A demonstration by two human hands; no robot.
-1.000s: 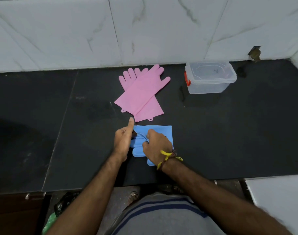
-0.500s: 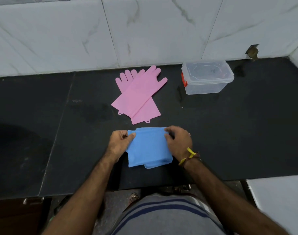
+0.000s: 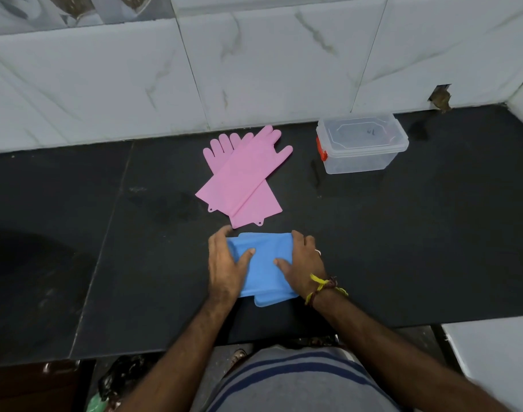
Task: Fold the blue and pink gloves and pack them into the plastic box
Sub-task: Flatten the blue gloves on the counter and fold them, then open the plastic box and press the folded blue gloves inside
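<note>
L hand (image 3: 226, 264) lay on the left edge of the folded blue gloves (image 3: 264, 270), fingers curled over the far left corner and thumb stretched flat across the top, so it gripped that side. R hand (image 3: 303, 263) mirrored it on the right edge: fingers wrapped over the far right corner, thumb pressed flat on the blue surface pointing toward the other thumb. Both hands were apart, w/ a strip of blue showing between the thumbs. R wrist wore a yellow and dark thread band (image 3: 324, 288); a ring showed on one R finger.

Blue gloves sat on the black table (image 3: 432, 248) as a squarish bundle, a lower layer sticking out at the near edge. Pink gloves (image 3: 242, 179) lay unfolded just beyond the blue gloves, one overlapping the other, fingers pointing toward the wall, cuffs nearly touching the blue bundle.

Plastic box (image 3: 362, 144) stood well beyond and to the right of the blue gloves, near the marble-tiled wall (image 3: 284, 69). Clear body, clear lid on, red latch on its left end. Nothing seen inside. A small dark scribble on the lid, too small to read.

Near side of the blue gloves: person's grey shirt w/ navy stripes (image 3: 299, 379).
</note>
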